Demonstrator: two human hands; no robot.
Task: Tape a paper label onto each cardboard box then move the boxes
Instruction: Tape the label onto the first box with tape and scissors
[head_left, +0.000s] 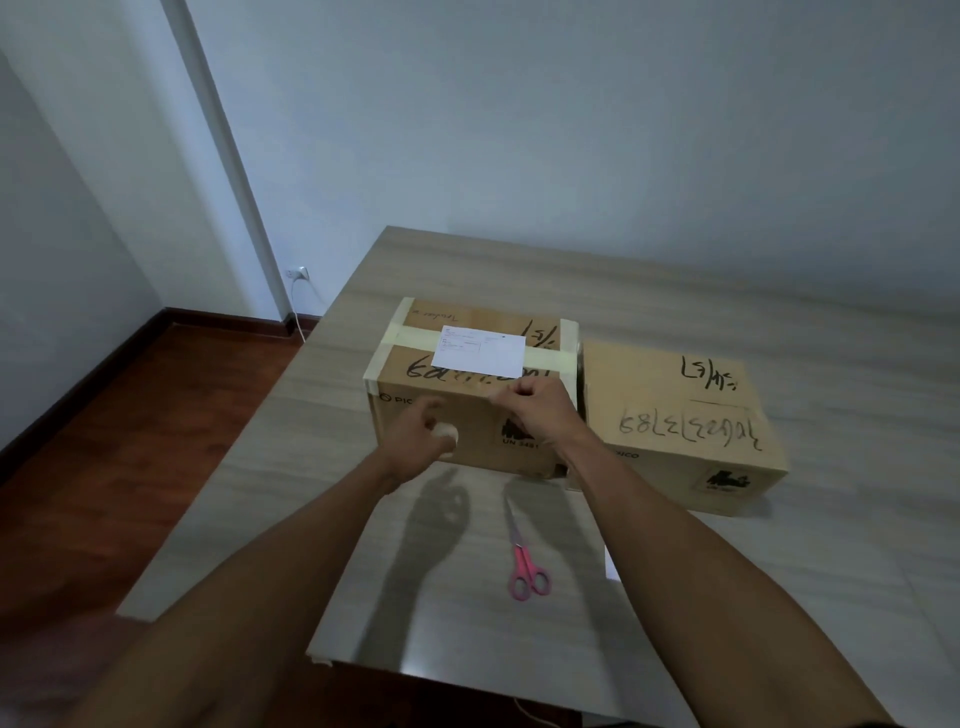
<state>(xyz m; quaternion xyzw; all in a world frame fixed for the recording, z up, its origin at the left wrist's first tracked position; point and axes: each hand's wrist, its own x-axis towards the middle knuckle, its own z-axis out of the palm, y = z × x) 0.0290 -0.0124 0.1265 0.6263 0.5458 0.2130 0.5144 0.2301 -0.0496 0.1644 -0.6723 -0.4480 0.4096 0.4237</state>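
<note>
Overhead, my view falls on a pale table (675, 597) with a smooth, faintly streaked top, set in a room with plain white walls (571, 130) and a red-brown wooden floor (130, 441); a white socket (297, 273) with a cable sits low on the wall near the corner. Toward the far edge of the table stand two brown cardboard boxes side by side, touching. The left box (467, 384) is bound with beige tape (545, 357) and carries a white paper label (480, 351) flat on its top, among black handwriting. The right box (675, 415) shows only handwriting and no label. My left hand (415, 441) is curled around a small pale tape roll (448, 434) before the front of the left box. My right hand (535, 408) pinches something thin at the box's top front edge; I cannot tell if it is the tape end. Pink-handled scissors (524, 558) lie closed nearer the front edge.
</note>
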